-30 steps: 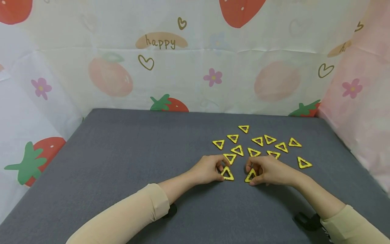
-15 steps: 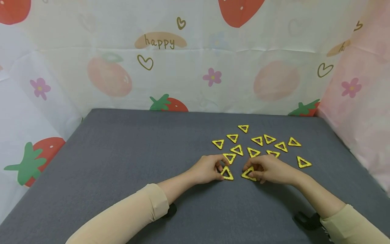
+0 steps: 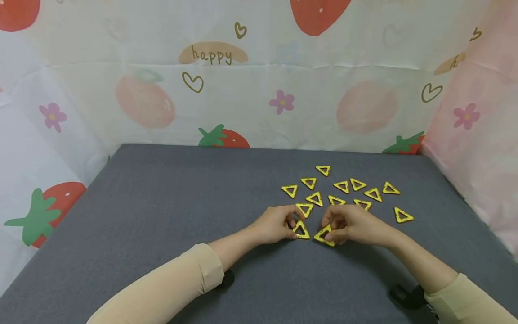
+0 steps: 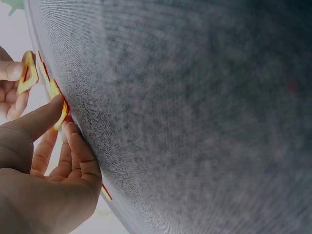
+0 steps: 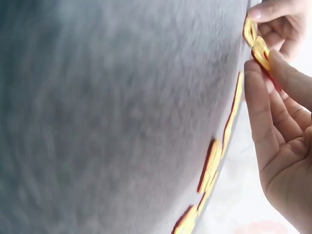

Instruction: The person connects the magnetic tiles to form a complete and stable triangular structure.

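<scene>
In the head view the left hand [image 3: 276, 225] holds the edge of a yellow triangle [image 3: 301, 237] with a hollow middle. Just to its right, the right hand [image 3: 356, 226] pinches another yellow triangle [image 3: 319, 239] between thumb and fingers, with a narrow gap between the two pieces. Behind the left hand's piece lies a third triangle [image 3: 310, 210], close to the left fingertips. In the left wrist view the left thumb presses on its triangle [image 4: 62, 113]. The right wrist view shows the right hand [image 5: 287, 131] with its triangle [image 5: 261, 52] tilted and red along the edge.
Several more yellow triangles, such as one at the right [image 3: 398, 218] and one at the back [image 3: 323, 174], lie scattered behind the hands on the dark grey table [image 3: 162, 202]. A printed cloth [image 3: 243, 103] hangs behind the table and at both sides.
The right hand's triangle has moved left, closer to the left hand's piece, and has turned. The right fingers have shifted their hold on it. The left hand has stayed in place.
</scene>
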### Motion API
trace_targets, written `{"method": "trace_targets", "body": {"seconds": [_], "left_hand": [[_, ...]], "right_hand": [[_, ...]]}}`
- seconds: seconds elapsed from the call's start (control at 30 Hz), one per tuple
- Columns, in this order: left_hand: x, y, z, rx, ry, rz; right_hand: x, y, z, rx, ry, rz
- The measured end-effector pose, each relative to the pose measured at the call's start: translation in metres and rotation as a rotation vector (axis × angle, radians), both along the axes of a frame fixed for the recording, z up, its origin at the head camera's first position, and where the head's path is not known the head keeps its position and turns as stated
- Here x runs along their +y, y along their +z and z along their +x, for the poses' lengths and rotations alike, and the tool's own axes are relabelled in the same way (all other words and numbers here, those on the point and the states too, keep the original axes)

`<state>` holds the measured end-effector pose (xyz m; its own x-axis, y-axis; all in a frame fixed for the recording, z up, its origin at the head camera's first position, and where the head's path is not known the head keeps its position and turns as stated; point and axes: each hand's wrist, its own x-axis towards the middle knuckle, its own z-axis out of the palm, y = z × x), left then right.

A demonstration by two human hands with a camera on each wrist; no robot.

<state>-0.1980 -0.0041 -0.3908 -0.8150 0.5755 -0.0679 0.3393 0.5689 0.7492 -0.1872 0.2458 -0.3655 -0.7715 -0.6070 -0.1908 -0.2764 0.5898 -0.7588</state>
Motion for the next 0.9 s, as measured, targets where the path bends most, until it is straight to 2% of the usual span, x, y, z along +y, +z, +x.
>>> {"method": "trace_targets", "body": {"seconds": [0.2, 0.57, 0.9], "left_hand": [[0.000, 0.000, 0.000, 0.004, -0.007, 0.010], [-0.001, 0.001, 0.001, -0.002, -0.006, 0.028], [-0.001, -0.002, 0.000, -0.029, 0.052, 0.062]], "right_hand": [[-0.012, 0.001, 0.006, -0.067, 0.019, -0.057], [-0.032, -0.003, 0.014, -0.060, 0.115, -0.070], [-0.039, -0.008, 0.017, -0.089, 0.079, -0.037]]}}
